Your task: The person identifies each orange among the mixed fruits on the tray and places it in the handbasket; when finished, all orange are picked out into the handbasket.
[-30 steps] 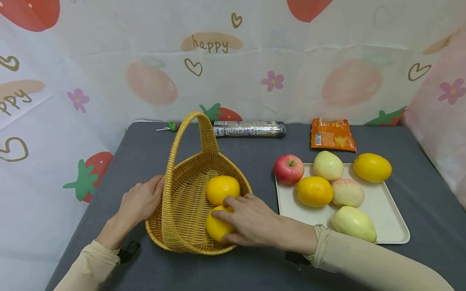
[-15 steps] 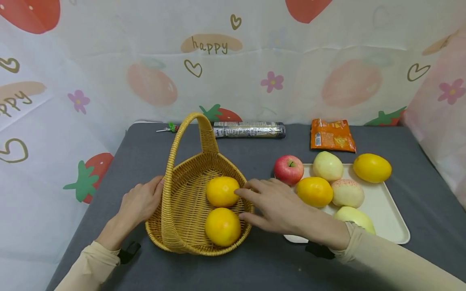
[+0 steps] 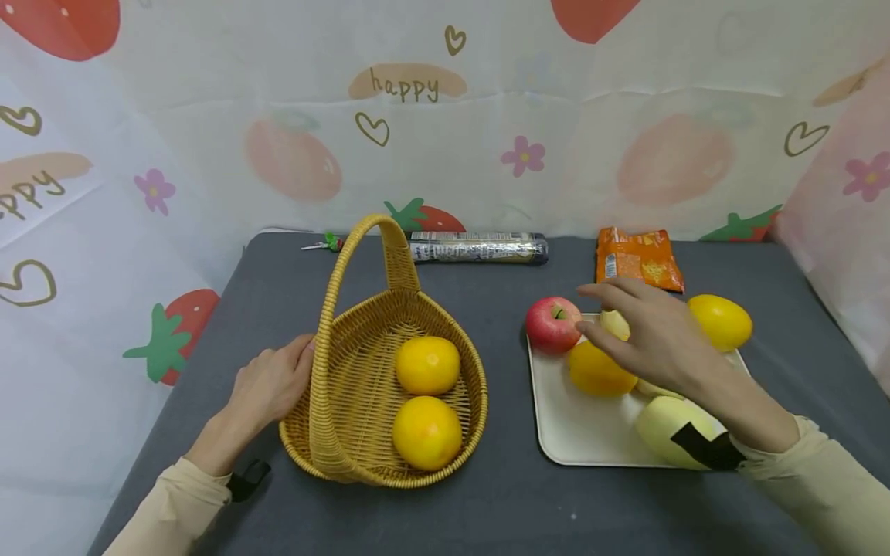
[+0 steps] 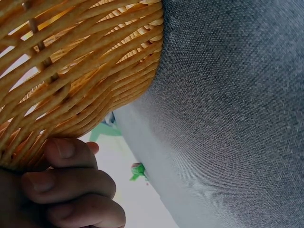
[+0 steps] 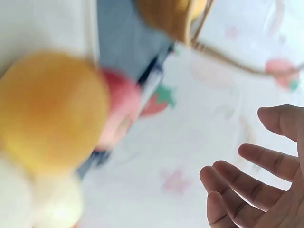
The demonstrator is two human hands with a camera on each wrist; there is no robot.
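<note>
My left hand (image 3: 271, 386) grips the left rim of a wicker basket (image 3: 361, 401) with a tall handle; its curled fingers (image 4: 71, 183) lie against the weave in the left wrist view. Inside the basket, two yellow fruits (image 3: 427, 434) sit along the right side. Fingers spread and holding nothing, my right hand (image 3: 657, 336) hovers over a white tray (image 3: 573, 440). Nearest its fingertips are a red apple (image 3: 552, 324) on the tray's corner and an orange-yellow fruit (image 3: 598, 371). Pale green fruits (image 3: 667, 428) lie partly hidden under the hand and wrist.
Another yellow fruit (image 3: 721, 322) lies at the tray's far right corner. Along the back of the grey-covered table are an orange snack packet (image 3: 636, 255), a silvery cylindrical pack (image 3: 480, 248) and a lollipop (image 3: 330, 243). A printed curtain (image 3: 445, 154) hangs behind.
My right hand has let go of the nearer yellow fruit in the basket and moved right, over the tray. The left hand has stayed on the basket's rim.
</note>
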